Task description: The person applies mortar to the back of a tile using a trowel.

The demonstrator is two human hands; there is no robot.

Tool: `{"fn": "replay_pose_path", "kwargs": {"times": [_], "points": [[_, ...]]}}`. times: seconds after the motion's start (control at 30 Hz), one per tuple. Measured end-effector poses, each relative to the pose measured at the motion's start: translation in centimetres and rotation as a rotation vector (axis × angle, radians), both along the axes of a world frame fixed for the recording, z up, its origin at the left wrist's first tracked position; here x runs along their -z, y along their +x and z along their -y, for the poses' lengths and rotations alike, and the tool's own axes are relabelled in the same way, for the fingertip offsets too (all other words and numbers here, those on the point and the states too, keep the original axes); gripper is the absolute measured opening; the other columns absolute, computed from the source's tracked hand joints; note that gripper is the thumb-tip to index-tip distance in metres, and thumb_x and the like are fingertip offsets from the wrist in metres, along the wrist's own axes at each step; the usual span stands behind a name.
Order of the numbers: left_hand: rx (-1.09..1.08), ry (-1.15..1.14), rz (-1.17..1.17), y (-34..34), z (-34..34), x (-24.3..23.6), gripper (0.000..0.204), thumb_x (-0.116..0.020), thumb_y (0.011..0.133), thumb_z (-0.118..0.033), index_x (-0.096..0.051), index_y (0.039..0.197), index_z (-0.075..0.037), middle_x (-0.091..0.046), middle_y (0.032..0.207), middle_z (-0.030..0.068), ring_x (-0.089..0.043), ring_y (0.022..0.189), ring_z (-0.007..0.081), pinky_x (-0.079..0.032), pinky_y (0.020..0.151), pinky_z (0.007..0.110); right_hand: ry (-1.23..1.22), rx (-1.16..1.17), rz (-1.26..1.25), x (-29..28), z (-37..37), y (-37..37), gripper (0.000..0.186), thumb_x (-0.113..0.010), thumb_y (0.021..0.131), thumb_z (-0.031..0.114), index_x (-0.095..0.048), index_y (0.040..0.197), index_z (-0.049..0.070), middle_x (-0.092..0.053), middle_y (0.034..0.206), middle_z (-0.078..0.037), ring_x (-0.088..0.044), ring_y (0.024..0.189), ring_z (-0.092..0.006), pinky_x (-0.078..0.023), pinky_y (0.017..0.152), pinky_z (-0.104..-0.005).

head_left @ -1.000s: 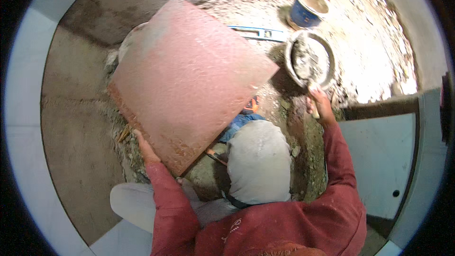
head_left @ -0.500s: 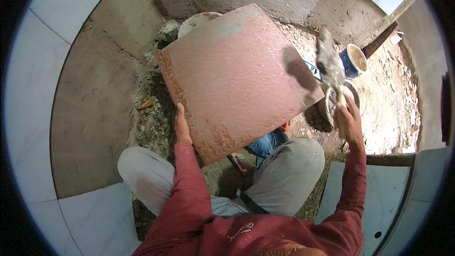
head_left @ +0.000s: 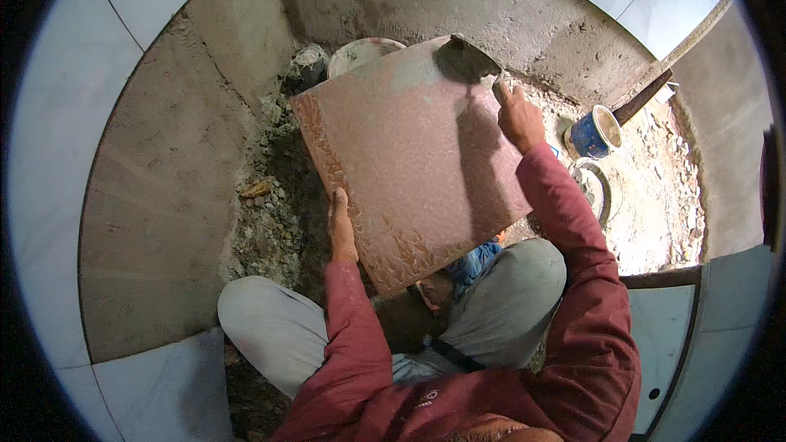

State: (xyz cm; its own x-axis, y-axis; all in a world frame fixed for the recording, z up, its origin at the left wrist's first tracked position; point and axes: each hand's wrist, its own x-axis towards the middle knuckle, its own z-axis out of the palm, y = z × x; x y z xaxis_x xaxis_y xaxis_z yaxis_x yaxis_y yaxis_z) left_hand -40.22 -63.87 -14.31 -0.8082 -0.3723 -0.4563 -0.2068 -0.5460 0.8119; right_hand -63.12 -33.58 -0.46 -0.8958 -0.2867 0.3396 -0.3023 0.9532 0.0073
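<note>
Red-brown and rough-textured, a square tile (head_left: 401, 172) is seen in the head view propped above the crossed, grey-trousered legs (head_left: 512, 286), its ridged face turned up to the camera. The tile's left edge is held by the left hand (head_left: 342, 233), whose grip is clamped there with the thumb laid over the border; its other fingers are hidden by the tile. A trowel (head_left: 468, 60) is gripped by the right hand (head_left: 521, 119), fingers wrapped around the handle, its dark blade carried at the tile's far corner. Whether the blade is touching the surface, or how much mortar is borne by it, cannot be told. A broad shadow is cast down the tile's right side.

By all appearances, the tile's face is being worked with the trowel. A level tile and a firm left-hand grip seem to be called for by the next move, with the blade kept low and drawn evenly across the ridges.

Part of a pale round container (head_left: 364, 51) is hidden behind the tile's far edge. To the right, a blue bucket (head_left: 588, 135) is set near a grey basin (head_left: 607, 188), which is partly covered by the red right sleeve (head_left: 565, 205). Loose rubble (head_left: 270, 233) is strewn to the left.
</note>
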Motion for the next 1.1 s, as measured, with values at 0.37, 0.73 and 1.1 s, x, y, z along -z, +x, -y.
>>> {"fn": "replay_pose_path", "kwargs": {"times": [0.37,0.73,1.1], "points": [[-0.005,0.01,-0.049,-0.9,1.0,1.5,0.087,-0.054,0.097,-0.063,-0.036,0.156,-0.001,-0.039,0.158,0.014,-0.041,0.142,0.0264,-0.035,0.116,0.04,-0.112,-0.143,-0.042,-2.6,-0.8,-1.0,0.038,-0.059,0.091,0.018,-0.046,0.126,0.011,-0.062,0.109,-0.027,-0.065,0.09,-0.0492,-0.053,0.077,-0.0562],[-0.008,-0.088,0.008,-0.9,0.7,2.2,0.089,-0.052,0.096,-0.068,-0.04,0.154,-0.001,-0.042,0.157,0.0135,-0.041,0.142,0.0269,-0.035,0.115,0.041,-0.658,-0.113,0.404,-5.0,-2.9,-3.0,0.033,-0.059,0.095,0.024,-0.049,0.12,0.006,-0.056,0.087,-0.011,-0.057,0.075,-0.0236,-0.051,0.068,-0.0402],[0.01,-0.1,-0.045,-0.6,0.6,2.3,0.103,-0.055,0.087,-0.079,-0.035,0.157,-0.006,-0.04,0.157,0.009,-0.041,0.141,0.025,-0.035,0.115,0.041,-0.846,0.27,1.174,-7.0,-3.2,-5.2,0.034,-0.052,0.103,0.038,-0.055,0.105,0.005,-0.052,0.073,0.0,-0.049,0.054,-0.0114,-0.042,0.044,-0.0295]]}}
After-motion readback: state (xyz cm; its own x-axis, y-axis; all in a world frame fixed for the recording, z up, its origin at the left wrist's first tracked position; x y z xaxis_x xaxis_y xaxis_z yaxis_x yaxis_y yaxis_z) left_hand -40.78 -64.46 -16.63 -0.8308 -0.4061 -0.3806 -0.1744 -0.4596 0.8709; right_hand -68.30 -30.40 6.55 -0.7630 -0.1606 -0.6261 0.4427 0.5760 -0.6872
